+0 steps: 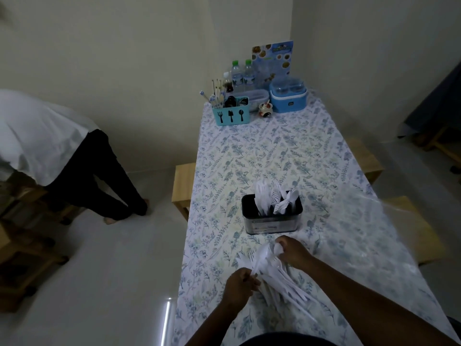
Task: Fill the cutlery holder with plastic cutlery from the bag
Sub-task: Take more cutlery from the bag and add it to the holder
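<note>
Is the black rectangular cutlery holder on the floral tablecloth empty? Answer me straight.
No: white plastic forks and spoons stand inside the black rectangular cutlery holder.

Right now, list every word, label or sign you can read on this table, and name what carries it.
No words can be read.
Teal caddy: three black cutlery pictograms, no words.
Cutlery holder: label strip, too blurred.
Menu card: heading too small.
Water bottles: labels blurred.
Blue container: badge too small.
</note>
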